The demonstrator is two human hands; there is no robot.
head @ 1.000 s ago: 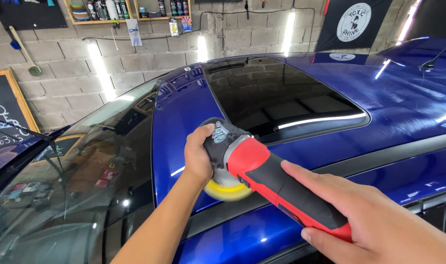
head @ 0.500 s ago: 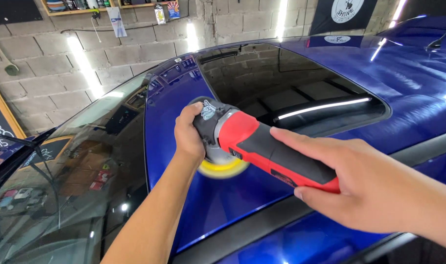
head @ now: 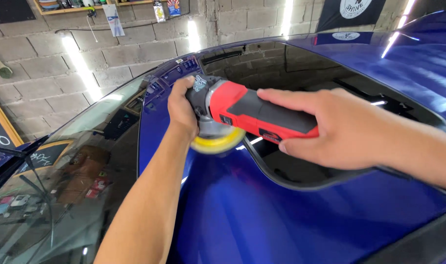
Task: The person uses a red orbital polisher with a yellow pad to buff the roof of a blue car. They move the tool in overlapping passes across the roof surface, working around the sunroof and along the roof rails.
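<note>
Since it moved forward, both hands' polisher (head: 252, 115) beside sunroof glass (head: 330, 83)

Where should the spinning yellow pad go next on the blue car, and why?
Probably a small slide along the blue roof, away from the dark glass panel. The yellow pad sits right at the glass panel's edge, partly over its rim. The left hand presses the polisher at its head and the right hand grips its body, so both can steer it.

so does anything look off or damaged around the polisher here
Nothing stands out. Left hand grips the polisher head, right hand its red body, and the yellow pad sits on the blue roof beside the glass panel, with no visible spills or damage.
</note>
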